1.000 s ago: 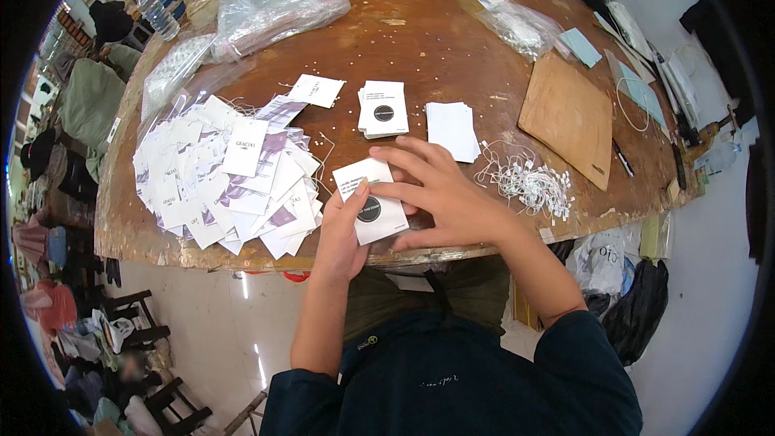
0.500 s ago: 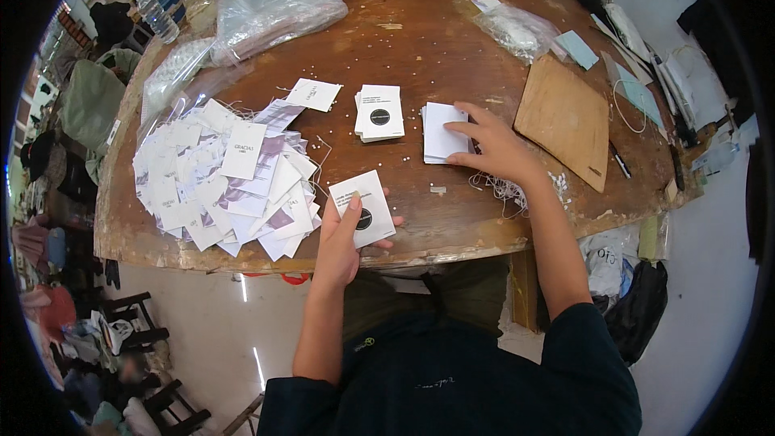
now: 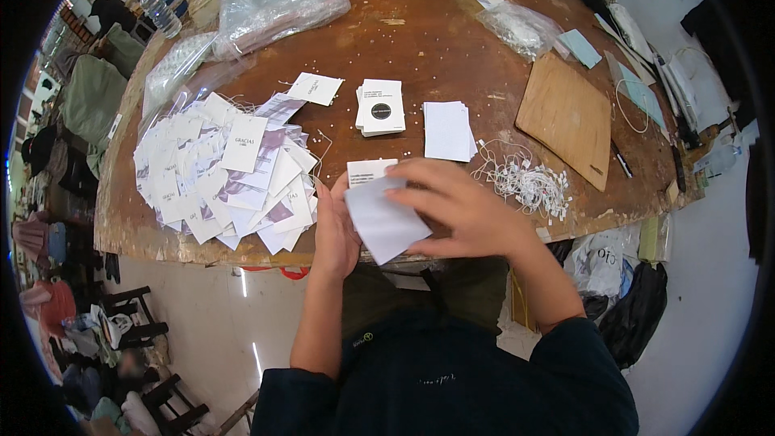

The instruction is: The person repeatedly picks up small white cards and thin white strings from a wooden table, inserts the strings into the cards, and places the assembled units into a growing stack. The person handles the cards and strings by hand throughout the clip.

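Note:
Near the table's front edge, my left hand point(image 3: 332, 230) holds a white printed card point(image 3: 368, 169); only its top strip shows. My right hand point(image 3: 468, 208) pinches a plain white card point(image 3: 387, 222), slightly bent and tilted, over the printed one. Whether the two cards touch I cannot tell. Beyond my hands, a stack of printed cards with a black circle point(image 3: 381, 106) lies on the left and a stack of plain white cards point(image 3: 446, 131) on the right. A large heap of strung paper tags point(image 3: 222, 173) spreads to the left.
White strings with small plastic ends point(image 3: 526, 182) lie bundled right of the plain stack. Farther right are a wooden board point(image 3: 565, 121) and a pen point(image 3: 621, 160). Clear plastic bags point(image 3: 278, 4) and a water bottle point(image 3: 159, 12) occupy the far left of the brown table point(image 3: 404, 40).
My right hand has come from the plain stack toward my left hand, bringing a plain white card. That card now covers most of the printed card.

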A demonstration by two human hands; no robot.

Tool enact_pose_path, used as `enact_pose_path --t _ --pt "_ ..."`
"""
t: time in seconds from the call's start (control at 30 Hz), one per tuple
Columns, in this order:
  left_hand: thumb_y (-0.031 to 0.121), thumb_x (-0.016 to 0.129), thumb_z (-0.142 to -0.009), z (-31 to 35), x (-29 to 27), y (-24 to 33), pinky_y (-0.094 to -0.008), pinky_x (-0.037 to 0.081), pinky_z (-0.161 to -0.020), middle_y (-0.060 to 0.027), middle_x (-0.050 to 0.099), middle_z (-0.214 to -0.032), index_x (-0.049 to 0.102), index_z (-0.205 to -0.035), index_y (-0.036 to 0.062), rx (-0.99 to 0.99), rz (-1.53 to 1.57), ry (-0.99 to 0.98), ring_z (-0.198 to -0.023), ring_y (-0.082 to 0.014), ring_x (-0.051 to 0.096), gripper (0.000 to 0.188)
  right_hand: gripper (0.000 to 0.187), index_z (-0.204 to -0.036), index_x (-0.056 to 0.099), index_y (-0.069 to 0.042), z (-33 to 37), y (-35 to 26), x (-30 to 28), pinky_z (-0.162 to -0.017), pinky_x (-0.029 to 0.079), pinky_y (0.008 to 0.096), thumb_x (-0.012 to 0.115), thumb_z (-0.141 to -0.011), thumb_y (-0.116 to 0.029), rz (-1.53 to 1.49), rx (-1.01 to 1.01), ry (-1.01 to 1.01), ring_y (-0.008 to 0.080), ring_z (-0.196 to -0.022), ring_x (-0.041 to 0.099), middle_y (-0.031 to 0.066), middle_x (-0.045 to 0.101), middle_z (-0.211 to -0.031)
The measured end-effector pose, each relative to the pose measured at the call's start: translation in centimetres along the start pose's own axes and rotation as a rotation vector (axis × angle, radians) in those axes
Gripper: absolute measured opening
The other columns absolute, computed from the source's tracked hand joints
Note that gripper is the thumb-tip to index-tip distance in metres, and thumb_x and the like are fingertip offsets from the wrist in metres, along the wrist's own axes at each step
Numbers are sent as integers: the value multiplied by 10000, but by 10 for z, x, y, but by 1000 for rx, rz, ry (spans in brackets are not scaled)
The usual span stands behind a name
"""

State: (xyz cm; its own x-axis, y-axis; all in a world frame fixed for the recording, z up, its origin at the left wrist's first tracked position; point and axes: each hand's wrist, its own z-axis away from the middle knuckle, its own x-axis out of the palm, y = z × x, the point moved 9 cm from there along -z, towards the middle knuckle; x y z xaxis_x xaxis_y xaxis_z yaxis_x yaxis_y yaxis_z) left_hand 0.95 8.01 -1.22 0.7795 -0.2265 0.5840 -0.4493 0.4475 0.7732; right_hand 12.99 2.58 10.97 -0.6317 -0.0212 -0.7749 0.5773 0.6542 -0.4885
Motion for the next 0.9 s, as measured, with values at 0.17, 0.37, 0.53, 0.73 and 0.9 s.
enact_pose_path --t 0.17,0.37,0.53,0.73,0.9 --pt "283 495 -1032 6 2 -4 -364 569 -865 -122 608 -1232 449 -1347 23 -29 -205 -8 -1029 -217 662 412 756 -1370 494 -80 -7 3 19 -1076 343 469 815 -719 -292 114 99 76 345 -1303 419 143 490 -1393" --pt "219 583 -999 10 15 -2 -288 533 -803 -78 660 -1100 582 -1228 -16 35 -113 -10 -948 -121 641 329 276 -1127 625 -3 30 62 34 -711 482 273 660 -935 -199 -680 699 638 93 -791 547 38 609 -943" --pt "252 558 -1013 11 17 4 -276 521 -799 -74 658 -1085 576 -1229 -25 88 -175 24 -937 -114 633 352 212 -969 650 28 34 69 50 -598 401 208 581 -996 -171 -776 715 653 17 -696 480 -31 576 -754" --pt "249 552 -1015 10 16 6 -269 517 -788 -73 655 -1070 572 -1230 -27 144 -181 57 -916 -111 628 350 206 -977 654 28 33 65 47 -608 414 207 589 -993 -167 -856 719 689 18 -703 494 -34 600 -783" --pt "230 571 -1005 11 17 8 -267 514 -786 -74 656 -1064 576 -1222 -30 181 -242 62 -918 -109 624 339 164 -988 666 24 29 60 48 -610 437 194 625 -967 -133 -864 724 681 17 -698 527 -21 628 -797"
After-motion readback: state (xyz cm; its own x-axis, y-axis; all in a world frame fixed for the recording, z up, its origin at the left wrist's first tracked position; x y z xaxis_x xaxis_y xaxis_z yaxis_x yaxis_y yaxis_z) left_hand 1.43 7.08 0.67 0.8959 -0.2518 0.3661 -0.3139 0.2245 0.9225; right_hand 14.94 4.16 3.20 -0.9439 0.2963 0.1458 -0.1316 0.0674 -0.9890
